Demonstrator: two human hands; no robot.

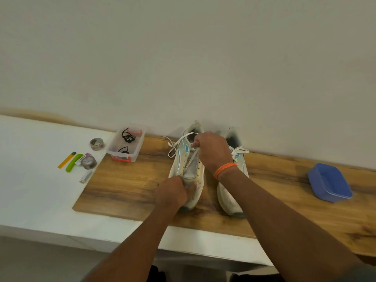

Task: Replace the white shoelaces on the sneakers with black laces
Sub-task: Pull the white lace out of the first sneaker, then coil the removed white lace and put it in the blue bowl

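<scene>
We see two white sneakers standing side by side on a wooden board, heels toward the back edge by the wall. The left sneaker [188, 169] has most of its eyelets bare, and its white lace [176, 143] trails loose over its left side onto the wood. The right hand [212, 151] hovers over the sneaker's collar with fingers curled, pinching a stretch of that lace that runs taut down the tongue. The left hand [173, 190] grips the toe of the same sneaker, fingers wrapped around it. The right sneaker [234, 180] sits just beside, partly hidden by the right forearm, its own white lace [240, 150] tied. An orange band [224, 169] circles the right wrist.

Near the board's back left corner stands a clear box [127, 145] with red clips, holding two bundles of black laces [128, 136]. Toward the right end of the wooden board [126, 188] lies a blue tub [329, 182]. Left of the board, on the white table [30, 159], lie two tape rolls, a yellow strip, a green tool and a small metal piece
</scene>
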